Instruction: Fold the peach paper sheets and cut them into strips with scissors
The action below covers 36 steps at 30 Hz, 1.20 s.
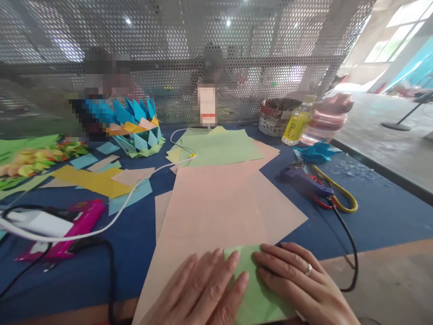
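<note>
A small light green paper [252, 298] lies at the near edge, on top of large pale pink sheets [216, 207]. My left hand [203, 293] rests flat on the green paper's left side, its fingertips pressing the paper. My right hand [301, 284], with a ring on one finger, lies flat on the paper's right side. The fingers of both hands point toward each other over the fold. Neither hand grips anything.
A purple glue gun [306, 183] with yellow-handled scissors [340, 194] lies to the right. A pink glue gun [67, 230] and white cable [135, 192] lie to the left. Green sheets [219, 146], coloured scraps, a blue paper crown [135, 124], bottles [299, 119] and a mesh screen [216, 54] stand behind.
</note>
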Each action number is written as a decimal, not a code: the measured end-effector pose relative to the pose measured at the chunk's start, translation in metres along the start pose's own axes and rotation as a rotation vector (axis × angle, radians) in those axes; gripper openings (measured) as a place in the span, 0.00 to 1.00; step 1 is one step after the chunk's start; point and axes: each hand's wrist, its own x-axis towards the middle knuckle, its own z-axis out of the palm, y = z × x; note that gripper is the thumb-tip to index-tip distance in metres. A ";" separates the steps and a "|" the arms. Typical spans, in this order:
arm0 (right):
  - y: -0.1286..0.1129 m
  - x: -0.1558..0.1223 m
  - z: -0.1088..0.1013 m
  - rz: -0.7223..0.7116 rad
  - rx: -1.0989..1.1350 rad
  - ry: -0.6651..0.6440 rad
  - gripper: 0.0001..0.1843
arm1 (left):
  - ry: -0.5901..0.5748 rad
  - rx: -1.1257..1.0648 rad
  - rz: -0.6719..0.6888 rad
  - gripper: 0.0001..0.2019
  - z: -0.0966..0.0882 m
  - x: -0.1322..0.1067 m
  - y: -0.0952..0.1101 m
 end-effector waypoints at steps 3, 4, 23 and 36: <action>-0.002 -0.003 -0.001 0.029 -0.012 -0.011 0.14 | -0.042 0.015 0.055 0.21 0.007 0.003 -0.002; -0.003 -0.002 -0.002 0.039 -0.012 -0.014 0.13 | -0.054 0.015 0.070 0.21 0.008 0.002 -0.002; -0.006 -0.011 0.004 0.084 -0.026 0.097 0.13 | -0.047 -0.075 0.057 0.19 0.011 0.001 0.000; -0.006 -0.021 0.012 0.072 -0.037 0.142 0.16 | -0.011 0.034 0.104 0.19 0.015 0.000 -0.002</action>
